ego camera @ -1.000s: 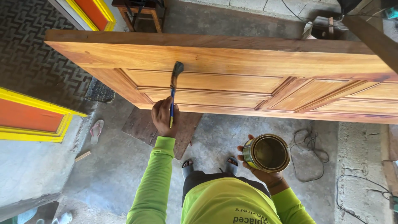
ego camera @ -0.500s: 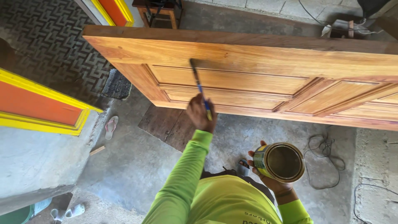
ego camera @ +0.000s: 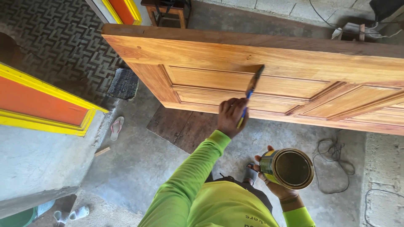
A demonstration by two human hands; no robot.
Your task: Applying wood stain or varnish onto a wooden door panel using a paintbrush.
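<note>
Closest to the camera is the person's bright green shirt (ego camera: pixel 219 210), with long green sleeves. The right hand (ego camera: pixel 275 183) is low on the right. Its fingers are curled around a round metal can (ego camera: pixel 288 168), and the can is tipped so its dark open top shows. It is held out in the air above the grey floor (ego camera: pixel 139 164).

A little further away, the left hand (ego camera: pixel 230 115) reaches forward. It is squeezed shut around the handle of a paintbrush (ego camera: pixel 251 90). The handle is blue and yellow. The brush points up and away, and its bristle end touches the wooden door (ego camera: pixel 294 63).

The door lies flat and long across the top of the view. It is a shiny orange-brown, with sunken panels in it. The brush sits on the flat part just above one panel, near the middle of the door.

Under the door, a dark wooden board (ego camera: pixel 181 126) lies on the floor. A pink sandal (ego camera: pixel 116 127) lies to the left of it, and a black cable (ego camera: pixel 336 164) curls on the floor to the right.

On the left is an orange panel with a yellow frame (ego camera: pixel 42 105). Behind it, a small dark mat (ego camera: pixel 123 84) lies on patterned tiles (ego camera: pixel 59 38). Far back, past the door, is a small wooden stool (ego camera: pixel 166 12).
</note>
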